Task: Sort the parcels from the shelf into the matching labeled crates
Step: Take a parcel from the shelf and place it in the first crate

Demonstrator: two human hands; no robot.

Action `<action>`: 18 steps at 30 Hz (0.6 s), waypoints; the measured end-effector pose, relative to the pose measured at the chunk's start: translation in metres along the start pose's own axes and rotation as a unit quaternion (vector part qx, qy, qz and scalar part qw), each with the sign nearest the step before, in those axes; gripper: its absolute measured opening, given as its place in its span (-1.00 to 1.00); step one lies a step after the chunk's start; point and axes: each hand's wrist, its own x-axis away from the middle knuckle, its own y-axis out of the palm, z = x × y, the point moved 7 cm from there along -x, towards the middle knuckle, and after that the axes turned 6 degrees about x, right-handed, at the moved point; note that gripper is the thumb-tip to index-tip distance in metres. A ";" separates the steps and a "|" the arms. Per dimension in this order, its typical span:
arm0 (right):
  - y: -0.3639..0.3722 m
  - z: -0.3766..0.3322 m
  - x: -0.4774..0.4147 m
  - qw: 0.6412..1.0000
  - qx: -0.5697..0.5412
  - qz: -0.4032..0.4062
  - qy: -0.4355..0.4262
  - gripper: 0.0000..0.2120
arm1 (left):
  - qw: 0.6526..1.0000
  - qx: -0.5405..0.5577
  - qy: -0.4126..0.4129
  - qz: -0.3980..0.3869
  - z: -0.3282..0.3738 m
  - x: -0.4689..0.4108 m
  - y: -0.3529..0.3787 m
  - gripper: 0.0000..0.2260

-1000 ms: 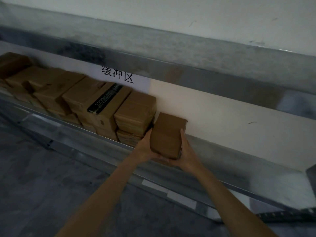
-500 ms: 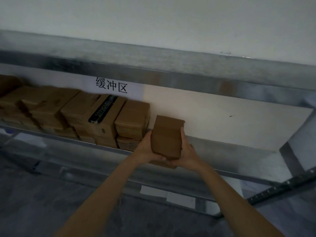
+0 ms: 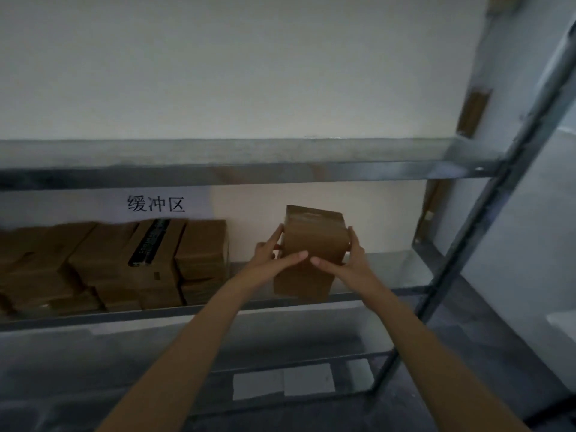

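A person holds 1 brown cardboard parcel [image 3: 314, 244] between both hands, in front of the middle level of a metal shelf [image 3: 383, 293]. The left hand [image 3: 269, 257] grips the parcel's left side and the right hand [image 3: 347, 260] grips its right side; on each hand the fingers wrap round the side and the thumb lies across the near face, the 2 thumb tips close together but apart. The parcel is tilted, its top leaning away, and its lower edge overlaps the shelf's front rim. To its left, apart from it, a stack of parcels [image 3: 124, 263] sits on the same level, 1 of them with a dark printed strip. A white sign [image 3: 156, 204] with 3 black characters hangs on the wall above the stack. White labels [image 3: 283, 383] sit on the edge of the level below.
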 end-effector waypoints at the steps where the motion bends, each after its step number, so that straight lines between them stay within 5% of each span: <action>1: -0.015 -0.002 0.008 1.000 -0.002 0.022 -0.001 0.02 | 1.000 0.003 0.012 -0.021 0.009 0.001 0.012 -0.13; 4: -0.062 -0.005 0.035 0.997 -0.021 0.074 -0.017 -0.19 | 0.995 0.035 0.039 -0.081 0.033 0.001 0.052 -0.19; 10: -0.157 0.011 0.105 0.977 -0.046 0.207 -0.008 -0.13 | 0.980 0.096 0.076 -0.160 0.078 0.005 0.142 -0.38; 14: -0.213 0.022 0.158 0.956 -0.032 0.290 -0.025 -0.34 | 0.962 0.104 0.107 -0.230 0.106 0.017 0.215 -0.22; 18: -0.269 0.034 0.212 0.929 0.030 0.368 -0.031 -0.10 | 0.933 0.108 0.157 -0.305 0.129 0.036 0.292 0.10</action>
